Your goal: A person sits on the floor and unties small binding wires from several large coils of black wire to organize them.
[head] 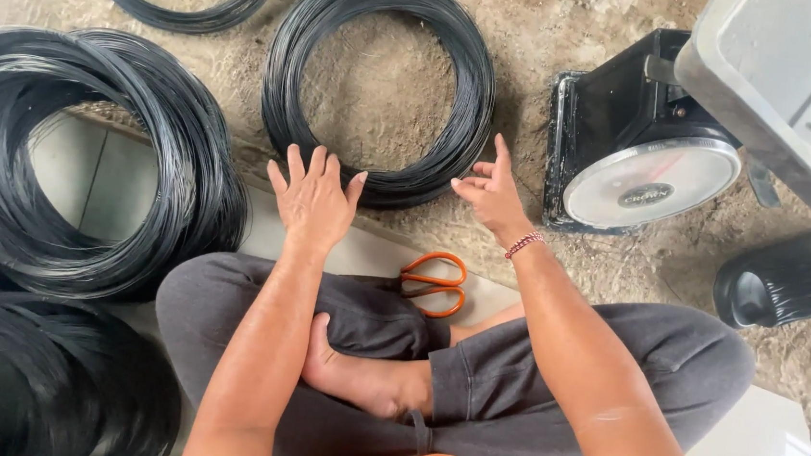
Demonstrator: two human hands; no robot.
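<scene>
Head view: open left hand (313,199), half-curled empty right hand (491,192) beside black wire coil (379,86), dirt floor (576,20).

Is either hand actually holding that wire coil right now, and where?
Neither grips it. Left hand lies flat by the black wire coil's near edge; right hand fingertips touch its near-right rim.

A round coil of thin black wire (379,86) is lying flat on the sandy floor (557,18), its centre showing bare ground.

Bare floor (378,91) open inside wire coil (384,9); blocked left by larger coils (92,165), right by weighing scale (646,170).
</scene>
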